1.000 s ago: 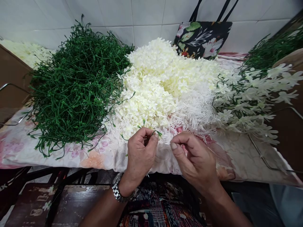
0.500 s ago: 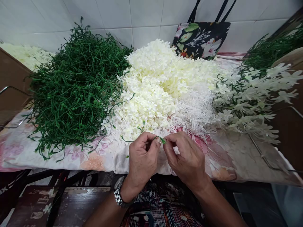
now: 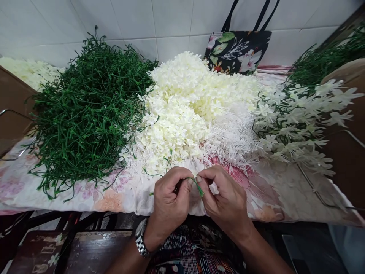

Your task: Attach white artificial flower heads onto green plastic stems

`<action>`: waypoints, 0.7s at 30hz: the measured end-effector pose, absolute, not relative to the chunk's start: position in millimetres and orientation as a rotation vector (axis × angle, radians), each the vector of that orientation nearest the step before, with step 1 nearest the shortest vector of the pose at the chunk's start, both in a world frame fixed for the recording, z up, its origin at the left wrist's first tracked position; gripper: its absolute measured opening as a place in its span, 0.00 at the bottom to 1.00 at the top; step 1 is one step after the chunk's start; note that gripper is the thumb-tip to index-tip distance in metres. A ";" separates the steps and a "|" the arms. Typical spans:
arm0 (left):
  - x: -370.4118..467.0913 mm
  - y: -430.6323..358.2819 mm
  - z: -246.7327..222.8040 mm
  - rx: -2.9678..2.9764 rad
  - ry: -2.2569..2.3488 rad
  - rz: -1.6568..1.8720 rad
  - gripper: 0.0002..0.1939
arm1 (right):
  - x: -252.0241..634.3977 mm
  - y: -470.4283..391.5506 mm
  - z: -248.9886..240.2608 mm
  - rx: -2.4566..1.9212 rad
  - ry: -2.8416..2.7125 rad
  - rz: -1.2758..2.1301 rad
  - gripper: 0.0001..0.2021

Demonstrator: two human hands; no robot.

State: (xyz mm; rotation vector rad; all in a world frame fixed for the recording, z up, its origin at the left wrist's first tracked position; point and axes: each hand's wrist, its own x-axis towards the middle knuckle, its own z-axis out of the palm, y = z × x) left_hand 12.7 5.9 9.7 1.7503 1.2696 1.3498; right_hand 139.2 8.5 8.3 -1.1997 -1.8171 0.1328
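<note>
Stem [image 3: 197, 185], green and slender, is gripped between the thumb and forefinger of the left hand [image 3: 172, 196], above the front part of a cloth [image 3: 111, 199]; its tip is pointed toward the right hand [image 3: 226, 198]. The right fingers are curled close by, but whether anything is pinched in them cannot be told. A metal-banded watch [image 3: 141, 239] is worn on the left wrist.

The cloth is printed with pink, lilac and peach flowers, and its surface is largely covered. Cream blossoms [image 3: 176, 118] are mounded beyond the hands, with thin white filaments [image 3: 232, 139] strewn at their right. A tangle of green stems [image 3: 82, 114] is heaped to the left, and white-flowered sprays [image 3: 296, 121] are spread on the right, by a bent metal wire [image 3: 316, 190].

Behind, a black floral bag [image 3: 238, 53] is stood near a wall [image 3: 172, 19] faced with pale tiles. A brown panel [image 3: 14, 102] is seen at the left edge. Below the cloth, a worn, dark wooden surface [image 3: 97, 247] is partly shown.
</note>
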 end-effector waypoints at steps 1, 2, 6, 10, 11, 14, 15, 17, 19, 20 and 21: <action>11.4 4.3 8.8 1.737 1.248 1.346 0.08 | 139.0 7.6 7.9 -1.186 -1.828 0.110 0.06; 10.1 2.7 8.0 1.708 1.233 1.341 0.08 | 138.8 6.9 7.4 -1.170 -1.841 0.085 0.06; 7.3 -0.3 6.2 1.462 1.228 1.355 0.06 | 139.0 4.6 5.8 -1.097 -1.880 0.022 0.07; 8.6 3.9 6.6 1.315 1.187 1.310 0.05 | 140.1 3.8 5.3 -1.060 -1.889 0.064 0.06; 9.3 5.2 6.7 1.295 1.178 1.287 0.05 | 140.2 3.7 5.2 -1.061 -1.884 0.077 0.06; 11.6 7.5 7.0 1.248 1.189 1.248 0.05 | 139.8 3.5 4.7 -1.070 -1.876 0.106 0.06; 12.4 7.6 7.2 1.250 1.197 1.244 0.04 | 139.6 3.4 4.5 -1.071 -1.877 0.108 0.06; 13.7 7.6 8.0 1.283 1.208 1.245 0.05 | 139.3 3.3 4.2 -1.073 -1.878 0.105 0.07; 14.4 7.4 9.2 1.337 1.202 1.253 0.05 | 139.7 3.4 4.3 -1.075 -1.876 0.116 0.07; 14.4 7.5 10.0 1.362 1.196 1.252 0.05 | 140.3 3.4 4.6 -1.075 -1.873 0.132 0.07; 14.2 7.6 10.8 1.380 1.191 1.247 0.05 | 141.1 3.5 4.9 -1.075 -1.870 0.155 0.07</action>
